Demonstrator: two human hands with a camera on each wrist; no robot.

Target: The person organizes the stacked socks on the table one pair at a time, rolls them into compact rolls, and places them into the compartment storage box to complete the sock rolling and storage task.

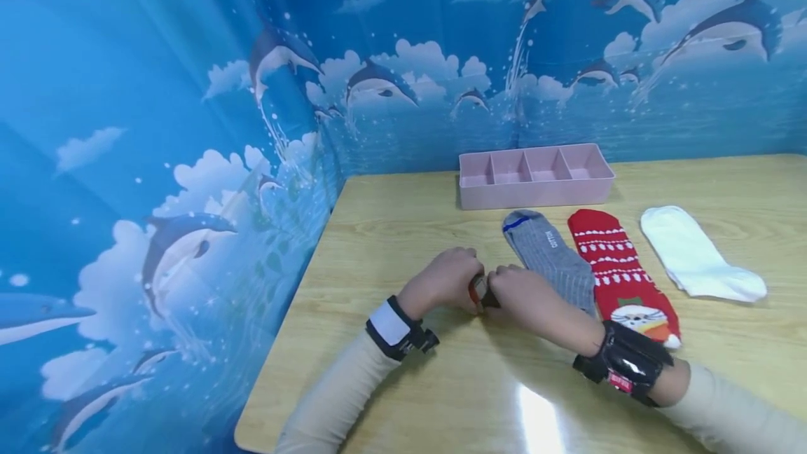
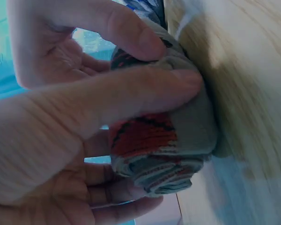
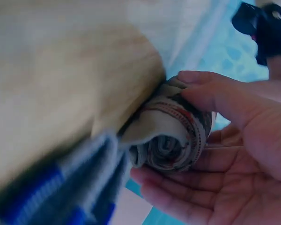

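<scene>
In the head view my left hand (image 1: 446,280) and right hand (image 1: 531,300) meet over the wooden table, around a small rolled sock (image 1: 480,289). The left wrist view shows this rolled sock (image 2: 194,124) as grey with red and black patterning, its layers coiled at the end. My left thumb (image 2: 131,91) lies across its grey side, with the other fingers round the far side. The right hand's fingers grip the same roll at its other end. In the right wrist view the spiral end of the rolled sock (image 3: 171,143) faces the camera, held between thumb and fingers.
Right of the hands lie a grey sock (image 1: 551,251) with a blue stripe, a red patterned sock (image 1: 621,265) and a white sock (image 1: 700,254). Behind them stands a pink tray (image 1: 536,195) with several compartments. A blue dolphin curtain (image 1: 410,118) borders the table.
</scene>
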